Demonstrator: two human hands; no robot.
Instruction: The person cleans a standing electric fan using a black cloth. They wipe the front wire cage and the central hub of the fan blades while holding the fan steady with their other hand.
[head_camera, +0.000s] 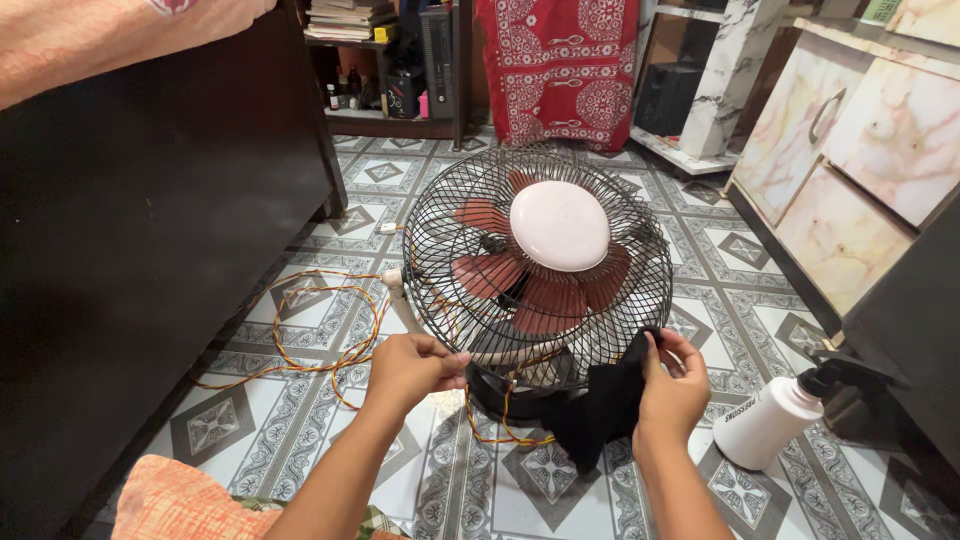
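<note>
Nearest item: our knee under an orange patterned cloth (175, 500), at the bottom left of the view.

Left hand (408, 368): fingers drawn together, pinching at the lower left rim of the fan guard; what exactly sits between the fingertips we cannot tell.

Right hand (672, 385): clamped on a black cloth (600, 410), which it holds up against the lower right edge of the guard. The rest of the cloth hangs down in front of the fan's base.

Fan (537, 262): on the tiled floor (420, 480) directly before us, tilted back so its face looks up. Black wire guard in place, pale round hub cap, reddish blades behind the wires.

Cord (320, 330): yellow and red twisted wire, looped loosely on the floor to the left of the fan.

Spray bottle (775, 415): white, black trigger head, lying on its side to the right, near the right hand.

Progress, in our judgement: wiping is at an early stage. Guard not removed, cloth only at the rim, blades untouched behind the wires.
</note>
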